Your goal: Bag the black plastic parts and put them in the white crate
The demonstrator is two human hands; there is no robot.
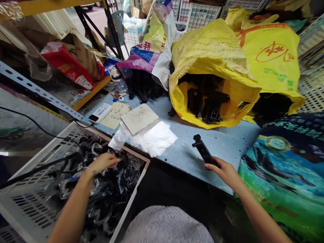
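Observation:
My right hand (224,170) grips the lower end of a long black plastic part (204,150), its wider notched end pointing up and left over the blue table. Over the white crate (145,167), my left hand (105,162) has its fingers drawn together; whatever they may hold cannot be made out. Below it the crate is filled with black parts in clear plastic wrap (108,199). A stack of thin clear plastic bags (159,138) lies on the table just beyond my left hand, under a grey square board (139,118).
A yellow woven sack (210,50) lies with its mouth toward me, full of similar black parts. More sit in a purple and white sack (144,62). At left on the blue table (189,163) are a phone-like white device (101,113) and a clear bottle (120,82). A black cable crosses the crate.

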